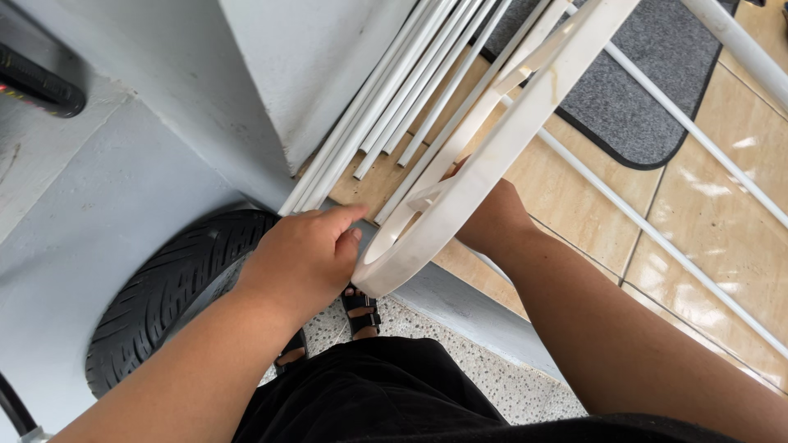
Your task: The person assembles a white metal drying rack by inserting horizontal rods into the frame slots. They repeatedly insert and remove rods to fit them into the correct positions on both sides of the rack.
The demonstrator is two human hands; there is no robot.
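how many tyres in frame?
1. A black tyre lies lower left on the grey floor, just beside the left hand, which grips the white frame. Its lower part is hidden behind the forearm; others may be out of view.

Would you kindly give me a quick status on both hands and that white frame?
Left hand gripping rounded end of white frame. Right hand behind frame, grip hidden. White rods lean on grey wall; black tyre below.

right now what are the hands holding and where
Left hand grips the white frame at its rounded lower end; right hand is behind it, hold unclear.
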